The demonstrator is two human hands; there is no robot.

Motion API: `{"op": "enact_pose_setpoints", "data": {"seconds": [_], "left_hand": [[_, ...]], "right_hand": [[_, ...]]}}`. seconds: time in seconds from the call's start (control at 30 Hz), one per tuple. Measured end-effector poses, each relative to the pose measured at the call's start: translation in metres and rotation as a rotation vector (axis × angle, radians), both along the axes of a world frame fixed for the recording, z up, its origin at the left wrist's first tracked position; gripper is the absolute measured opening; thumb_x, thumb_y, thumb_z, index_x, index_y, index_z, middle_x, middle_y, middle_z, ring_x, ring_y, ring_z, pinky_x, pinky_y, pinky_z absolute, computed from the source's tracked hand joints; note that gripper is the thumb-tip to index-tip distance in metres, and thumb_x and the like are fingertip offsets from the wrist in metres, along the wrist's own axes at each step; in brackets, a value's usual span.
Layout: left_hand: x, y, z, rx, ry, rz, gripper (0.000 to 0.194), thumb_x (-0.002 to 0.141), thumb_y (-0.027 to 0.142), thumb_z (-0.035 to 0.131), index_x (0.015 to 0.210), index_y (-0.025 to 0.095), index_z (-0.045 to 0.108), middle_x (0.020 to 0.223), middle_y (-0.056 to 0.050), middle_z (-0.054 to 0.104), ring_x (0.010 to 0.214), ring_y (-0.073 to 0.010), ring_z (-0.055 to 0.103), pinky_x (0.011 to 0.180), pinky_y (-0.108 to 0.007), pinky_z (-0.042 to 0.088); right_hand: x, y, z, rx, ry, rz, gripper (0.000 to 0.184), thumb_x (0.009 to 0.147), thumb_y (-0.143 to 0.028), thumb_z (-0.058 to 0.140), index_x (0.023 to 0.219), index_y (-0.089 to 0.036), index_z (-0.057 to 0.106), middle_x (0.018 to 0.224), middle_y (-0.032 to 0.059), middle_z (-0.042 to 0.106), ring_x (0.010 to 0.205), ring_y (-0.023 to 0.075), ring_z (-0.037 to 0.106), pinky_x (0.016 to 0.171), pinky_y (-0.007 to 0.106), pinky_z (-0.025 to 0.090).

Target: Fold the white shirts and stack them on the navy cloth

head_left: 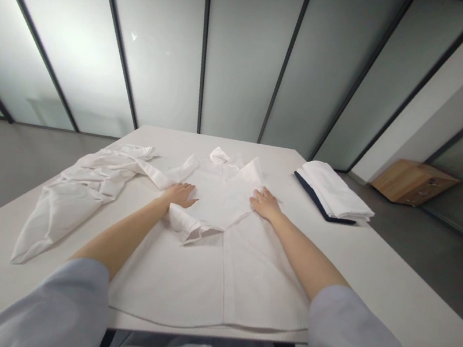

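Note:
A white shirt [181, 271] lies spread on the table, its hem toward me and its collar [219, 156] at the far end. One sleeve is folded across the middle, its cuff [192, 227] a little in front of my left hand. My left hand [179, 194] rests flat on the shirt's left side, fingers stretched toward the centre. On the right side, my right hand [265, 203] presses down near the shoulder with its fingers spread. Neither hand grips anything.
Crumpled white clothing [84, 185] lies along the left of the white table [371, 289]. At the right rests a stack of folded white cloth [332, 189] over a dark piece [313, 198]. Beyond are frosted glass panels [246, 52] and a wooden cabinet [414, 182].

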State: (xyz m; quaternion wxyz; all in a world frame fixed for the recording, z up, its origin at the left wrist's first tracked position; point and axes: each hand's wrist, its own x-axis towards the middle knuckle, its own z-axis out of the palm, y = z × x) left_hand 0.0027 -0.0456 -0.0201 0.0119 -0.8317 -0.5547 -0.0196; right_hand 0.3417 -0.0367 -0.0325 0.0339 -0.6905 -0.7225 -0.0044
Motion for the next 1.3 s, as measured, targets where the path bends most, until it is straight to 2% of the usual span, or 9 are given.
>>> {"op": "enact_pose_setpoints", "data": {"seconds": [0.23, 0.43, 0.53, 0.7, 0.83, 0.93, 1.0, 1.13, 1.3], "left_hand": [[0.016, -0.002, 0.025, 0.038, 0.017, 0.176, 0.048, 0.092, 0.05, 0.036, 0.108, 0.015, 0.065, 0.113, -0.016, 0.067, 0.106, -0.0299, 0.062, 0.087, -0.04, 0.047], [0.018, 0.002, 0.017, 0.092, 0.039, 0.187, 0.043, 0.091, 0.043, 0.038, 0.108, 0.013, 0.064, 0.108, -0.017, 0.067, 0.103, -0.0298, 0.062, 0.085, -0.04, 0.046], [0.014, 0.004, 0.01, 0.157, 0.0, 0.139, 0.039, 0.091, 0.039, 0.039, 0.11, 0.016, 0.063, 0.113, -0.015, 0.064, 0.108, -0.0282, 0.057, 0.088, -0.039, 0.044], [0.01, 0.018, 0.003, 0.168, -0.039, 0.073, 0.038, 0.091, 0.036, 0.039, 0.116, 0.017, 0.061, 0.12, -0.014, 0.058, 0.112, -0.0277, 0.052, 0.092, -0.04, 0.042], [0.009, 0.027, 0.001, 0.151, -0.069, 0.066, 0.04, 0.09, 0.036, 0.04, 0.12, 0.017, 0.06, 0.124, -0.014, 0.057, 0.114, -0.0293, 0.051, 0.094, -0.043, 0.041], [0.009, 0.027, 0.001, 0.141, -0.096, 0.071, 0.041, 0.09, 0.036, 0.04, 0.121, 0.018, 0.059, 0.125, -0.014, 0.057, 0.115, -0.0295, 0.05, 0.094, -0.042, 0.041], [0.009, 0.026, 0.002, 0.133, -0.112, 0.075, 0.04, 0.09, 0.036, 0.041, 0.121, 0.019, 0.06, 0.125, -0.014, 0.057, 0.115, -0.0293, 0.05, 0.095, -0.042, 0.04], [0.01, 0.023, 0.003, 0.133, -0.131, 0.071, 0.038, 0.09, 0.035, 0.043, 0.121, 0.019, 0.06, 0.124, -0.014, 0.058, 0.116, -0.0286, 0.051, 0.096, -0.042, 0.04], [0.009, 0.026, -0.001, 0.118, -0.089, 0.026, 0.04, 0.092, 0.035, 0.04, 0.126, 0.021, 0.056, 0.133, -0.012, 0.055, 0.122, -0.027, 0.049, 0.1, -0.043, 0.038]], "right_hand": [[-0.004, -0.013, 0.011, 0.01, -0.026, 0.088, 0.045, 0.092, -0.049, 0.044, 0.127, -0.025, 0.059, 0.139, 0.0122, 0.052, 0.126, 0.0305, 0.046, 0.101, 0.043, 0.033], [-0.002, -0.022, 0.014, 0.063, 0.006, 0.143, 0.045, 0.09, -0.051, 0.048, 0.123, -0.026, 0.064, 0.13, 0.0112, 0.058, 0.118, 0.0286, 0.051, 0.099, 0.039, 0.035], [0.007, -0.004, 0.018, 0.069, 0.104, 0.1, 0.037, 0.092, -0.044, 0.046, 0.113, -0.023, 0.069, 0.119, 0.0101, 0.063, 0.11, 0.0243, 0.056, 0.094, 0.033, 0.039], [0.017, 0.05, 0.024, 0.121, 0.35, -0.148, 0.042, 0.089, -0.037, 0.053, 0.123, -0.015, 0.062, 0.121, 0.0125, 0.064, 0.107, 0.0219, 0.06, 0.087, 0.026, 0.044], [0.013, 0.08, 0.024, -0.031, 0.593, -0.179, 0.026, 0.082, -0.029, 0.06, 0.101, -0.014, 0.07, 0.093, 0.0064, 0.071, 0.081, 0.0181, 0.065, 0.07, 0.023, 0.047], [0.015, 0.092, 0.027, -0.095, 0.701, -0.179, 0.014, 0.076, -0.02, 0.062, 0.085, -0.013, 0.07, 0.07, 0.0018, 0.068, 0.063, 0.0155, 0.062, 0.059, 0.022, 0.045], [0.022, 0.099, 0.03, -0.103, 0.757, -0.245, 0.013, 0.074, -0.019, 0.063, 0.083, -0.013, 0.07, 0.063, 0.0007, 0.065, 0.056, 0.0152, 0.06, 0.055, 0.023, 0.045], [0.043, 0.112, 0.031, 0.047, 0.713, -0.397, 0.021, 0.075, -0.018, 0.061, 0.092, -0.011, 0.071, 0.075, 0.0059, 0.07, 0.063, 0.0177, 0.064, 0.059, 0.024, 0.049], [0.051, 0.122, 0.021, 0.199, 0.561, -0.396, 0.037, 0.083, -0.019, 0.051, 0.116, -0.01, 0.064, 0.106, 0.0158, 0.069, 0.096, 0.0253, 0.066, 0.082, 0.03, 0.05]]}}
